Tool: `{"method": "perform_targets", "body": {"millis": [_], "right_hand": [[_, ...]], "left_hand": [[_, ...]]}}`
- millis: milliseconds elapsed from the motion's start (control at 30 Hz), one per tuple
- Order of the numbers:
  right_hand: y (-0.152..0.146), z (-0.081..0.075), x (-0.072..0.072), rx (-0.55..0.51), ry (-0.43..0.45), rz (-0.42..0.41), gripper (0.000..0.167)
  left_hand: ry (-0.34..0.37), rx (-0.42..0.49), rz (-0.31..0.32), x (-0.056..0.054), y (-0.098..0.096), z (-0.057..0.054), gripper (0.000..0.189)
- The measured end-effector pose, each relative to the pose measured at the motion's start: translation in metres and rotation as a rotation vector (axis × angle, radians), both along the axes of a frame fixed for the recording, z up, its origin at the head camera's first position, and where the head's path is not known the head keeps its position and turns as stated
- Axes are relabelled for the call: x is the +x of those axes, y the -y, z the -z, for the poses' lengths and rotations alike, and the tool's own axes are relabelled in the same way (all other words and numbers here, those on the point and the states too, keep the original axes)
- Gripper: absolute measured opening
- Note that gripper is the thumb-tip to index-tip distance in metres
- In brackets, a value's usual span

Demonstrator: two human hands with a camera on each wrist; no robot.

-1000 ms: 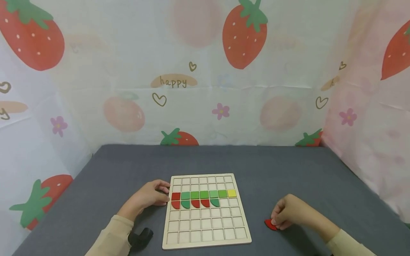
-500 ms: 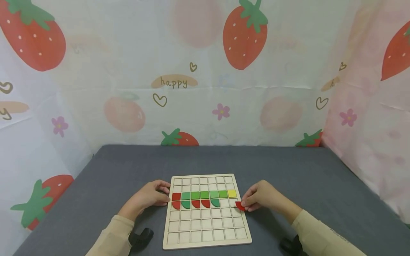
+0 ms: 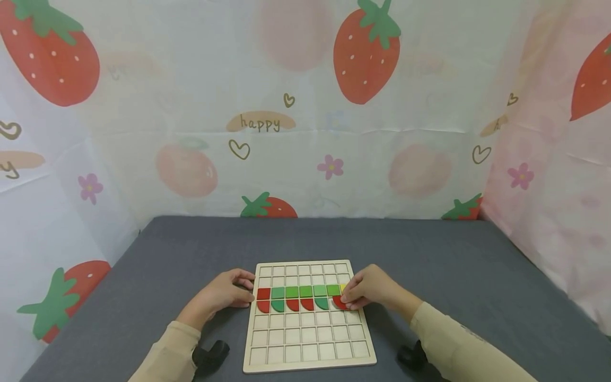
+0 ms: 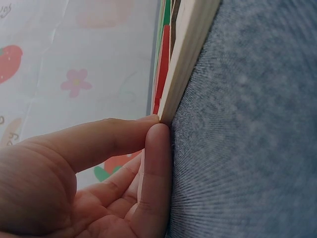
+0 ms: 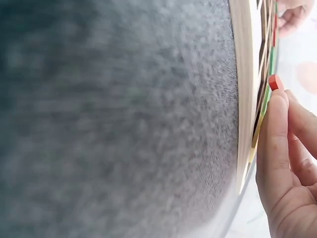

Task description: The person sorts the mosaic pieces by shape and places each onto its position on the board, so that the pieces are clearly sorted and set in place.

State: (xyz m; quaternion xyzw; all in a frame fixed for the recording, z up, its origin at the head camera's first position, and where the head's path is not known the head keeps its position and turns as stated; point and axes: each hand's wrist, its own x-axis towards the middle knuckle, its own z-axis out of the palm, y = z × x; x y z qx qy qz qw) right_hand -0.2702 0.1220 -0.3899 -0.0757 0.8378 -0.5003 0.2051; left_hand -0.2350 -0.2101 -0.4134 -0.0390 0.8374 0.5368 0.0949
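Note:
A wooden grid board (image 3: 309,369) lies on the dark cloth. One of its rows holds red and green squares, with a yellow square (image 5: 253,150) at the right end, partly hidden in the head view. Below that row sit several red and green quarter-circle tiles (image 3: 278,305). My left hand (image 3: 229,289) holds the board's left edge, thumb and a finger meeting at its rim in the left wrist view. My right hand (image 3: 369,286) pinches a red quarter-circle tile (image 3: 338,303) over the sixth cell of the quarter-circle row. In the right wrist view that tile stands tilted, slightly above the board.
The dark grey cloth (image 3: 429,254) covers the table around the board. White fabric with strawberry prints (image 3: 363,175) stands behind and at both sides. Black wrist mounts (image 3: 212,356) show under the forearms.
My right hand has come from the cloth at the right, carrying the red quarter-circle tile leftward over the board. My left hand has stayed on the board's edge.

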Motion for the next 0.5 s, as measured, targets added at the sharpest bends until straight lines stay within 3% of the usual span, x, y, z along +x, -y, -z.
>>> {"method": "perform_targets", "body": {"millis": [200,500], "right_hand": [[0.006,0.000,-0.001,0.027,-0.020,0.000,0.008],[0.015,-0.003,0.003,0.164,-0.137,-0.022,0.006]], "left_hand": [[-0.007,-0.002,0.003,0.000,-0.001,0.001,0.050],[-0.013,-0.009,-0.008,0.001,-0.002,0.000,0.050]]}}
